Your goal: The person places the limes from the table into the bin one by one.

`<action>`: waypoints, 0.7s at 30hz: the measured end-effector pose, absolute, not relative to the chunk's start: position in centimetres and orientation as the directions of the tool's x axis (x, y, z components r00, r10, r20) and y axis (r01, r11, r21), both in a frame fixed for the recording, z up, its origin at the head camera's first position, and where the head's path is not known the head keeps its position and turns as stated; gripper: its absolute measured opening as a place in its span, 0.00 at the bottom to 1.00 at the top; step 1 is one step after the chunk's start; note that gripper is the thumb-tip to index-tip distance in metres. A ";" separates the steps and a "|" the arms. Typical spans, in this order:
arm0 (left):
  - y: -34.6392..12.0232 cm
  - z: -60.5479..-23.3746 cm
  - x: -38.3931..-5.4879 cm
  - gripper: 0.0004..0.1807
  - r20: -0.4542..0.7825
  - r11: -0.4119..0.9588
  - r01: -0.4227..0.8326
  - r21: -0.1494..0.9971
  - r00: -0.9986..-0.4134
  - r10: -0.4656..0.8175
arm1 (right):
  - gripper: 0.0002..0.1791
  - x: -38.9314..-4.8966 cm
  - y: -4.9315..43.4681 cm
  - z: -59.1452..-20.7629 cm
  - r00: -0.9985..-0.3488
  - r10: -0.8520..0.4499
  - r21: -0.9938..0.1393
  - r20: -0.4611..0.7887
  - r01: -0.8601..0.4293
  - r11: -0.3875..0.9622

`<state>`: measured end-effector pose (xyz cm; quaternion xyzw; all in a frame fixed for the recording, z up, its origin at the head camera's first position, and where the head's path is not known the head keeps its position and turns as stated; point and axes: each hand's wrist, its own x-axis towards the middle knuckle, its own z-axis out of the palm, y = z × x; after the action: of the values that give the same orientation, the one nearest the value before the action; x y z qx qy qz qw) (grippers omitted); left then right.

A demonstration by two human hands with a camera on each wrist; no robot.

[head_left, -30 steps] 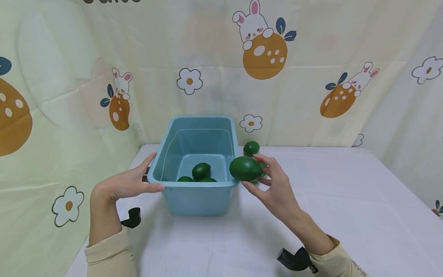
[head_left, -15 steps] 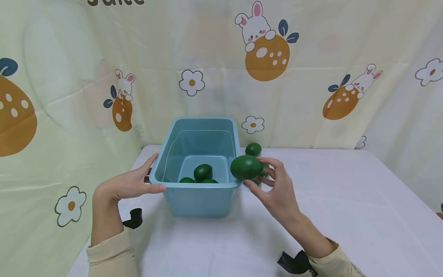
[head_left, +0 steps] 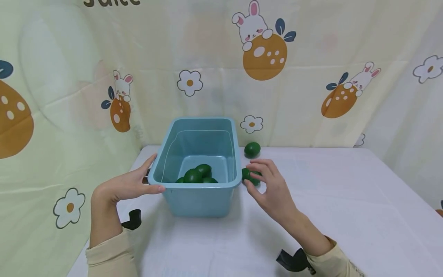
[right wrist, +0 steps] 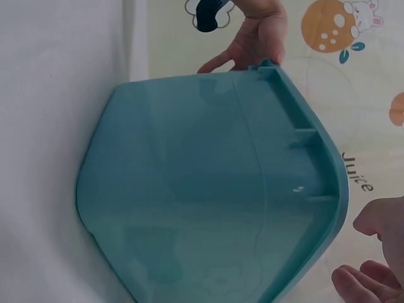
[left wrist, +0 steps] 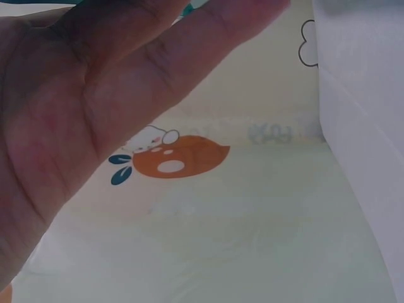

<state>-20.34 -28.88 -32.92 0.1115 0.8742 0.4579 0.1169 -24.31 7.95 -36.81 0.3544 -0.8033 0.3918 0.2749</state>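
A light blue plastic tub (head_left: 197, 198) stands on the white-covered table, its front wall hiding the lower parts of the fruits inside. My left hand (head_left: 129, 184) grips its front left corner, thumb lying across the front of the rim and fingers along the side. Inside lie several glossy dark green oval fruits (head_left: 192, 176), heaped near the front. My right hand (head_left: 273, 188) hovers just right of the rim with thumb and fingers loosely bent and parted, holding nothing. Behind its fingertips more green fruit (head_left: 246, 175) shows, partly hidden.
Another green fruit (head_left: 252, 149) rests farther back on the white table (head_left: 328, 200), right of the tub. A pale curtain (head_left: 214, 92) printed with rabbits, oranges and flowers hangs at the table's far edge. Black straps (head_left: 294, 260) stick out at both wrists.
My right hand has let go of the green fruit it pinched over the tub's right rim. One more fruit now lies at the front inside the tub. My left hand stays in place.
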 end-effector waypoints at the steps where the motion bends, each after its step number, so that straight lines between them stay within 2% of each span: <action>1: -28.9 -32.9 -20.3 0.55 -0.103 0.555 0.086 0.827 -0.949 0.299 | 0.23 -24.5 8.0 -36.8 -0.596 -0.354 -0.429 0.721 -0.784 0.448; 6: -29.0 -33.0 -20.1 0.55 -0.100 0.553 0.089 0.829 -0.948 0.302 | 0.20 -26.1 8.8 -37.2 -0.623 -0.308 -0.443 0.719 -0.752 0.489; 10: -29.1 -33.1 -20.1 0.55 -0.097 0.551 0.093 0.829 -0.947 0.306 | 0.22 -28.0 9.6 -38.3 -0.702 -0.270 -0.486 0.659 -0.671 0.559; 16: -29.1 -33.0 -20.2 0.55 -0.083 0.547 0.113 0.829 -0.943 0.322 | 0.41 -30.5 10.0 -41.0 -0.850 -0.292 -0.538 0.439 -0.508 0.672; 21: -29.0 -32.9 -20.3 0.55 -0.086 0.555 0.112 0.824 -0.944 0.319 | 0.50 -31.6 9.7 -42.8 -0.881 -0.305 -0.546 0.361 -0.465 0.696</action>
<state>-20.30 -29.05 -32.88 0.1234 0.8745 0.4551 0.1136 -31.62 9.74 -42.83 0.2111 -0.9129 0.3274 0.1221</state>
